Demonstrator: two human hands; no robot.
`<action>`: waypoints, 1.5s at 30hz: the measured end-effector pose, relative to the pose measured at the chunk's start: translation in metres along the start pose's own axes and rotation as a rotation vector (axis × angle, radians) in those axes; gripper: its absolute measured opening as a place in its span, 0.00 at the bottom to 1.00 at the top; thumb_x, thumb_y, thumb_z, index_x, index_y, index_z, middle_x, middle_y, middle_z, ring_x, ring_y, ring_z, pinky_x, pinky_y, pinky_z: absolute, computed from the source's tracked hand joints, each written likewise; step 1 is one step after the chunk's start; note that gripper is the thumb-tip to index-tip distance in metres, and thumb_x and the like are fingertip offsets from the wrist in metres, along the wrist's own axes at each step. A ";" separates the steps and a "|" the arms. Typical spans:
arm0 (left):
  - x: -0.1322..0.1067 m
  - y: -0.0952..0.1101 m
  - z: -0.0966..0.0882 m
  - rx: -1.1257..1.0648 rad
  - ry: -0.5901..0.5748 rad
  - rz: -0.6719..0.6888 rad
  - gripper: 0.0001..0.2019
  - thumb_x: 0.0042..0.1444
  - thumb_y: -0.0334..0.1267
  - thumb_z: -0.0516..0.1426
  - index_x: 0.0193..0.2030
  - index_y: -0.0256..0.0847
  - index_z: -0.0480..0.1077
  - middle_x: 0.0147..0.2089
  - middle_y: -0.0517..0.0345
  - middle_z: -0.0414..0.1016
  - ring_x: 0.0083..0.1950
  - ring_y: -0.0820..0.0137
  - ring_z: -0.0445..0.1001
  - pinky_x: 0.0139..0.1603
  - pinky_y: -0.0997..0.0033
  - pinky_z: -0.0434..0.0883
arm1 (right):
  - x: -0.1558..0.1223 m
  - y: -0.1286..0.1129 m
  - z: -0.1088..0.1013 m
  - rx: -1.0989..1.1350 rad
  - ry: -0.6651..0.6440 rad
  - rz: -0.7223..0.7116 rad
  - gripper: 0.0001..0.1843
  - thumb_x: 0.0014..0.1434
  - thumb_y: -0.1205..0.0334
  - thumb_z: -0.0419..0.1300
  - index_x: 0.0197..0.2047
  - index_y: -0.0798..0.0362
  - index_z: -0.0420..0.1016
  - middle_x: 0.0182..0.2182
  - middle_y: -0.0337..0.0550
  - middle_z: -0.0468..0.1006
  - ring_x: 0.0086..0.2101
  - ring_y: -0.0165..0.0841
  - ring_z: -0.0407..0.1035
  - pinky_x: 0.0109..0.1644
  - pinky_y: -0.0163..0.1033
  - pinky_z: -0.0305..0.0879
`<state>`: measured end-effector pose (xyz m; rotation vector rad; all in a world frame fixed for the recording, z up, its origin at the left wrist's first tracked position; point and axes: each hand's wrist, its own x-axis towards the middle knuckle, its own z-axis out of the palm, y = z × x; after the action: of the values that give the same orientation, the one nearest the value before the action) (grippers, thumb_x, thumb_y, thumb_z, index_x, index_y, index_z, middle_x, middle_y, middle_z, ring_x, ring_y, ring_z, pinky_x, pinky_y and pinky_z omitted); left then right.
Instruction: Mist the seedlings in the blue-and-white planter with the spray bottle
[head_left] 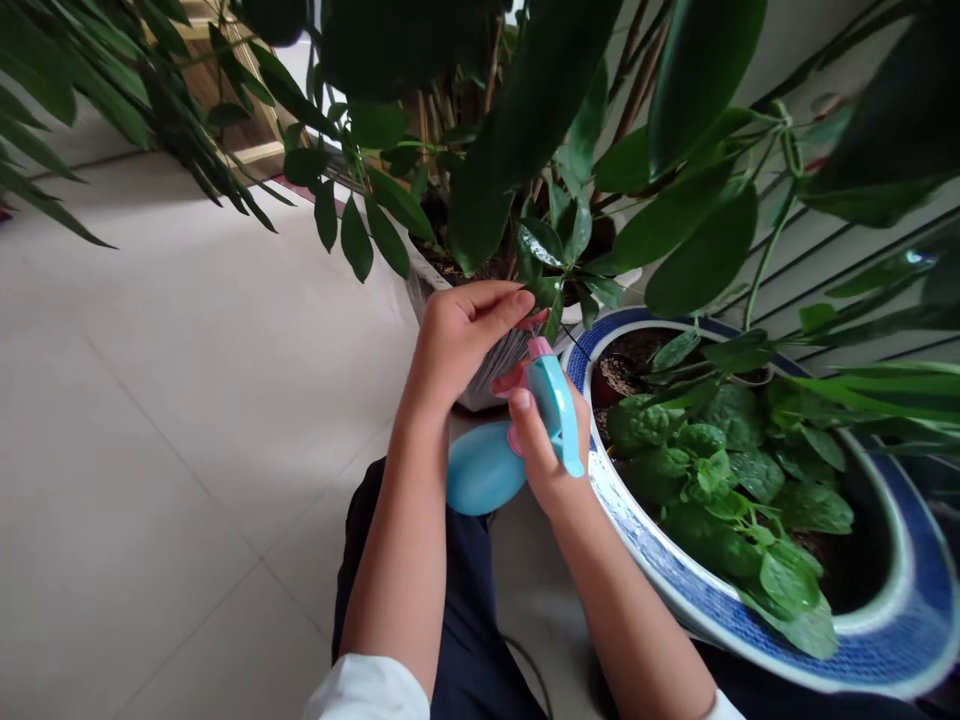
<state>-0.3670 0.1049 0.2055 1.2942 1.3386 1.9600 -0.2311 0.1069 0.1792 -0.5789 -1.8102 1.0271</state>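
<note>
My right hand [551,430] is wrapped round the neck of a light blue spray bottle [486,470] with a pink nozzle, tilted so the nozzle points up toward the leaves. Just above it, my left hand [469,335] pinches a small green leaf [553,315] between thumb and fingers; the exact grip is partly hidden. Wet, shiny leaves [544,240] hang right past my fingertips. They belong to a leafy plant growing in a pale pot [427,280] behind my hands.
A large blue-and-white ceramic planter [637,530] with low leafy plants [720,480] stands to the right. Big dark leaves [705,250] overhang from above. Pale floor tiles [172,400] spread on the left, and a wooden piece of furniture [225,100] is at the back.
</note>
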 end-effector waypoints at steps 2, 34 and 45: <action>0.000 0.003 0.000 -0.013 -0.033 -0.012 0.12 0.55 0.48 0.63 0.33 0.41 0.79 0.32 0.58 0.82 0.39 0.67 0.81 0.39 0.72 0.76 | 0.000 0.001 0.002 0.024 0.019 0.000 0.16 0.62 0.47 0.56 0.34 0.51 0.72 0.29 0.43 0.75 0.29 0.35 0.70 0.37 0.44 0.70; 0.000 0.003 -0.004 0.097 -0.123 0.033 0.07 0.58 0.42 0.61 0.38 0.44 0.78 0.35 0.62 0.80 0.44 0.64 0.81 0.41 0.68 0.80 | 0.005 0.011 0.009 0.102 0.078 0.104 0.16 0.60 0.45 0.59 0.43 0.49 0.74 0.37 0.45 0.78 0.29 0.35 0.71 0.32 0.43 0.71; 0.003 0.001 -0.001 0.064 -0.097 0.003 0.07 0.53 0.43 0.65 0.35 0.43 0.76 0.33 0.62 0.78 0.42 0.65 0.80 0.38 0.70 0.77 | 0.008 0.008 0.006 0.103 0.048 0.135 0.15 0.64 0.46 0.54 0.37 0.48 0.73 0.27 0.41 0.73 0.24 0.34 0.67 0.32 0.44 0.70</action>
<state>-0.3687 0.1061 0.2079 1.4034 1.3628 1.8450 -0.2405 0.1145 0.1750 -0.6634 -1.6839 1.1806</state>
